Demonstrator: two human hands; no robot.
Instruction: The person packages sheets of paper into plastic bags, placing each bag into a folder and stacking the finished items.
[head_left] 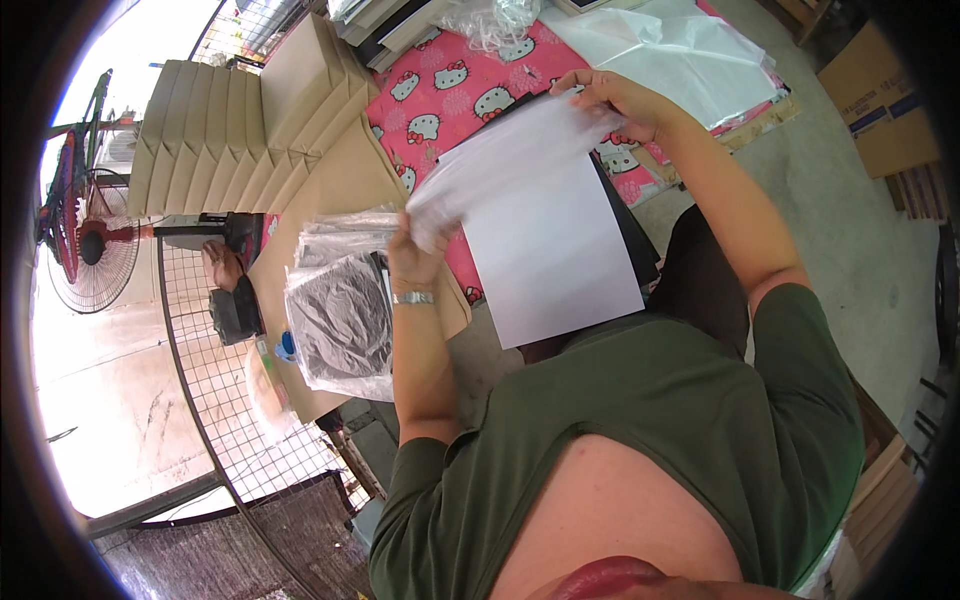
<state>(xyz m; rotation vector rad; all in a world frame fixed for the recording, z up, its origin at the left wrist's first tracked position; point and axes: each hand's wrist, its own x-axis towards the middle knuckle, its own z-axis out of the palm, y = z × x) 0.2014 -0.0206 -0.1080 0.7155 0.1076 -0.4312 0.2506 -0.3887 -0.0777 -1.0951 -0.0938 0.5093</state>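
A thin clear plastic bag is stretched slantwise between my hands, blurred by motion. My left hand grips its lower left end, fingers closed and partly hidden by the film. At the upper right end, my right hand has its fingers pinched on the plastic. Below the bag lies a white sheet, its near edge by my lap and its far part covered by the film. Black sheets stick out from under the white one on the right and at the far side.
A pink cartoon-cat cloth covers the table. Bagged dark sheets are stacked left of my left forearm, with piled brown folded packets beyond. Clear plastic sheeting lies far right. A fan stands left, a carton right.
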